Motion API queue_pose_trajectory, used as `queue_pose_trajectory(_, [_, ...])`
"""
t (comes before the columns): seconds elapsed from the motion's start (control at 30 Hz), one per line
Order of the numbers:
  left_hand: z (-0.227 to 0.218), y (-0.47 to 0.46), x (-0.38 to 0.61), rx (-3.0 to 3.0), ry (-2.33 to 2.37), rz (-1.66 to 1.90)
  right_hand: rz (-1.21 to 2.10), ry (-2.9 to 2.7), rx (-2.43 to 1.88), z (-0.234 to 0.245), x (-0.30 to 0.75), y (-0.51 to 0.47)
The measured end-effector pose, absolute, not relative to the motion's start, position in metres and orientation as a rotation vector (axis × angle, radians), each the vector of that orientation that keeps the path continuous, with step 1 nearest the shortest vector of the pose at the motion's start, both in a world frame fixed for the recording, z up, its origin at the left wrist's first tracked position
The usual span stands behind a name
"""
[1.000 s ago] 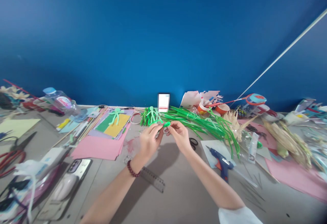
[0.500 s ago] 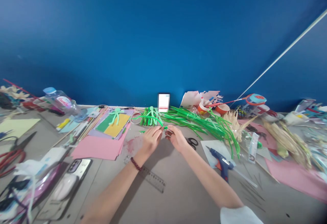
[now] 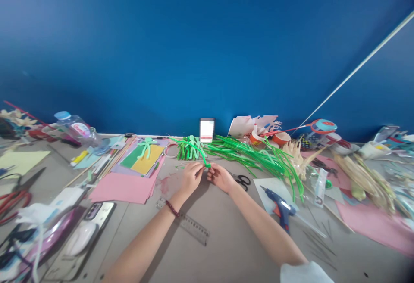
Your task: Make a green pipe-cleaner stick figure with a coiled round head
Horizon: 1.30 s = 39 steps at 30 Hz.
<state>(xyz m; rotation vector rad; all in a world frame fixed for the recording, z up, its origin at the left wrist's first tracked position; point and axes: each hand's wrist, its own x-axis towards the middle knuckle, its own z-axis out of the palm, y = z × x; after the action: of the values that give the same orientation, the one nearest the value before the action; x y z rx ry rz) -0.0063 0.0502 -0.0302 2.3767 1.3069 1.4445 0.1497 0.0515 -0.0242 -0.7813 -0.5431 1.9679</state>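
Between my hands is a green pipe cleaner [image 3: 204,157], bent at the point where my fingertips meet. My left hand [image 3: 192,177] pinches it from the left, and a beaded bracelet [image 3: 172,209] circles that wrist. From the right, my right hand [image 3: 221,178] pinches the same bend with thumb and fingers. Just behind my hands stand several small green pipe-cleaner figures [image 3: 190,147], beside a long bundle of green pipe cleaners [image 3: 246,153]. Another pale green figure [image 3: 147,146] lies on coloured sheets to the left.
A clear ruler [image 3: 194,228] lies under my left wrist. Black scissors [image 3: 242,181] and a blue glue gun [image 3: 280,207] are to the right. Pink paper [image 3: 124,187] and a phone [image 3: 97,214] lie left. A small screen [image 3: 207,130] stands against the blue wall.
The pipe cleaner's free end has swung from pointing left to rising up and back. My hands have come a little closer together and slightly lower.
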Motion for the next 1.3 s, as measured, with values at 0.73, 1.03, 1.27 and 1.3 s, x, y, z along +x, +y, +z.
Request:
queue_pose_trajectory(0.73, [-0.027,0.047,-0.005,2.682,1.339,1.299,2.099,-0.509,-0.714,-0.034,0.156,0.056])
queue_pose_trajectory(1.03, [-0.039,0.048,-0.003,2.654,1.325,1.348,2.149,-0.522,-0.672,-0.035,0.163,0.053])
queue_pose_trajectory(1.27, [-0.041,0.049,-0.001,2.611,1.351,1.361,2.133,-0.479,-0.761,-0.036,0.165,0.061])
queue_pose_trajectory(1.3, [-0.04,0.049,-0.002,2.607,1.368,1.357,2.124,-0.475,-0.76,-0.036,0.163,0.062])
